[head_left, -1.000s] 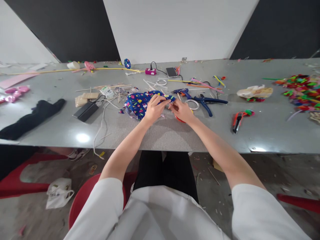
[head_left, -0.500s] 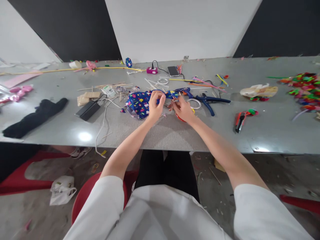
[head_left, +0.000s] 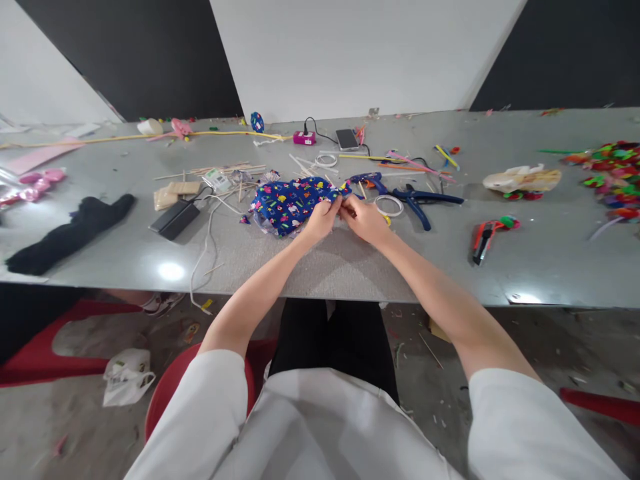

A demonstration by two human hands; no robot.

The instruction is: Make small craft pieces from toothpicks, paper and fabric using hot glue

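A blue patterned cloth (head_left: 287, 203) lies bunched at the middle of the grey table. My left hand (head_left: 323, 217) is closed on its right end, thumb and fingers pinched together. Touching or nearly touching it, my right hand (head_left: 363, 217) is also closed at the cloth's tip; what its fingertips hold is too small to make out. Just beyond my right hand are a blue glue gun (head_left: 367, 179) and a coil of white wire (head_left: 389, 206). Blue-handled pliers (head_left: 417, 200) lie to the right of the coil.
A black adapter (head_left: 175, 220), thin sticks (head_left: 225, 170) and a black cloth (head_left: 70, 233) lie left. At the back are a phone (head_left: 347, 139) and a purple box (head_left: 304, 138). A box cutter (head_left: 483, 243) and colourful pieces (head_left: 613, 177) are on the right.
My left hand has moved right and slightly nearer along the cloth, and the two hands have come together. More of the cloth's upper side shows, and the red thing under my right hand is hidden.
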